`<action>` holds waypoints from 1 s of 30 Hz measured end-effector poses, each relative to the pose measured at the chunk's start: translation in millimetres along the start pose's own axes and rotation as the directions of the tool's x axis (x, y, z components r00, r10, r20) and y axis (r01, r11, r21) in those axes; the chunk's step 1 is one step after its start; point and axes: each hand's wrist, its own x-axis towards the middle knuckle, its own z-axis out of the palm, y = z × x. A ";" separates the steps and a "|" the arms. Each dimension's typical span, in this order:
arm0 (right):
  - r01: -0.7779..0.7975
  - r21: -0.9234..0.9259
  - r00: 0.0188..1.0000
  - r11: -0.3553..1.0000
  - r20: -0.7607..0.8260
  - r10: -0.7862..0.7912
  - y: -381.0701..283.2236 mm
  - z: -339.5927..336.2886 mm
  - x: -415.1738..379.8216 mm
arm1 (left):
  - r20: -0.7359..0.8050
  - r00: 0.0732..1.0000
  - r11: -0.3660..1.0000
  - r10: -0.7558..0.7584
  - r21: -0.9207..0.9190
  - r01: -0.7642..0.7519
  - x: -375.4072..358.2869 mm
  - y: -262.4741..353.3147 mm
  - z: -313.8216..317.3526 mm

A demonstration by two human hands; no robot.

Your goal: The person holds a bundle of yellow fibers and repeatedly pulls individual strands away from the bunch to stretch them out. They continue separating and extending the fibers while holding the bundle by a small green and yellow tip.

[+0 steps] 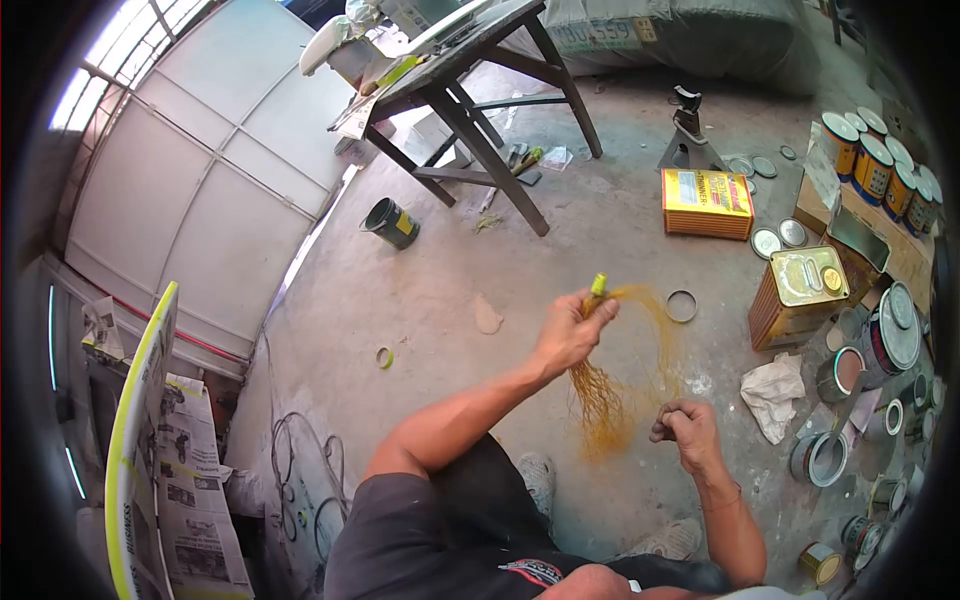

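Note:
My left hand (572,328) is raised and closed around the top of a bundle of yellow-orange strands (603,400), with a yellow-green tip (598,285) sticking up above the fist. The strands hang down in a tangle and loop out to the right. My right hand (685,425) is lower and to the right, fingers pinched on the far ends of some of those strands. Both hands are over the concrete floor (450,290).
Several paint cans (880,165) and open tins (820,458) crowd the right side, with a square yellow can (800,295), a flat yellow tin (707,203) and a crumpled rag (772,393). A dark wooden table (470,70) stands at the back. A black can (392,222) lies nearby. A newspaper-covered board (150,460) leans left.

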 end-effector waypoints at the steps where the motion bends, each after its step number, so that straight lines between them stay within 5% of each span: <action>1: 0.016 -0.049 0.999 0.999 -0.050 -0.019 5.2 -8.3 -3.9 | -0.120 0.993 1.000 0.001 0.026 0.002 11.0 -4.1 -14.8; 9: -0.016 -0.467 0.961 0.884 -0.250 -0.115 55.2 -106.5 -11.7 | -0.786 0.618 0.999 0.007 0.035 0.034 55.0 -69.3 -162.0; 11: -0.227 -0.828 0.877 0.513 -0.403 -0.261 74.7 -150.7 -12.0 | -0.829 0.559 1.000 -0.024 -0.023 0.009 47.8 -61.5 -176.5; 14: -0.219 -0.783 0.808 0.582 -0.480 -0.342 48.5 -153.8 -19.4 | -0.739 0.662 0.991 -0.124 -0.122 0.049 41.6 -41.3 -152.2; 16: 0.024 -0.767 0.822 0.641 -0.350 -0.450 13.5 -115.8 -11.4 | -0.415 0.904 0.994 -0.106 -0.031 0.102 30.4 -18.7 -95.5; 19: 0.315 -0.634 0.833 0.706 -0.172 -0.526 -43.5 -34.8 -13.3 | -0.079 0.988 0.991 -0.133 -0.008 0.133 3.9 20.0 -37.4; 20: 0.395 -0.642 0.806 0.657 -0.101 -0.583 -57.6 -14.6 -16.0 | 0.109 0.985 0.991 -0.134 -0.011 0.136 -4.2 27.9 -21.6; 21: 0.475 -0.643 0.771 0.601 -0.026 -0.636 -67.9 1.9 -16.6 | 0.142 0.981 0.991 -0.129 -0.020 0.134 -11.4 32.8 -8.3; 23: 0.460 -0.605 0.841 0.650 0.062 -0.538 -73.9 20.4 -15.3 | 0.292 0.945 0.989 -0.145 0.010 0.148 -28.1 35.7 10.6; 30: 0.271 -0.221 0.963 0.937 0.068 -0.262 -51.7 31.0 -5.9 | 0.381 0.917 0.992 -0.120 0.013 0.124 -49.7 30.7 32.9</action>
